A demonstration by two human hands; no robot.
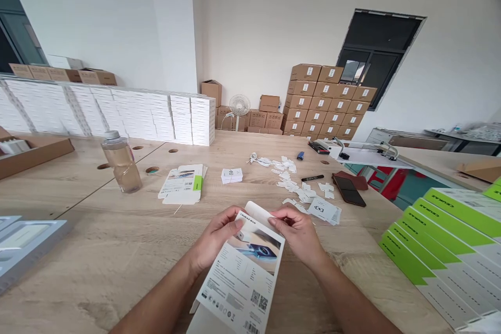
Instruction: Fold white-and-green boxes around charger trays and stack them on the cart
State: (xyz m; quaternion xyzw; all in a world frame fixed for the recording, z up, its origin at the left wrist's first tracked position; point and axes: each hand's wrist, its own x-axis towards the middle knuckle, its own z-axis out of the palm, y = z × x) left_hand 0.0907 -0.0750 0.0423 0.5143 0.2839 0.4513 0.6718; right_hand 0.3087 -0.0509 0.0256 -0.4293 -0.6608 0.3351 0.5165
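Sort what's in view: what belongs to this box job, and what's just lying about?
Likely part of the job:
printed box, held by left hand and right hand
flat cartons
stacked green-and-white boxes

Probably just lying about:
bottle
black pen
fan

"What's standing on the left of the table [117, 250]?"

"A see-through brownish bottle [122, 164] with a pale cap, near a round hole [152, 170] in the wood."

"And towards the back?"

"A white fan [239, 106], with brown cartons [258, 119] behind it. To its right rises a taller carton stack [312, 101] with white labels, overlapping the lower corner of a dark window [381, 31]."

"Anything on the right-hand side?"

"A dark phone [349, 191], lying partly over a reddish-brown cover [362, 181]. Near it is a black marker [312, 178]; farther back sits a blue item [300, 155] too small to make out."
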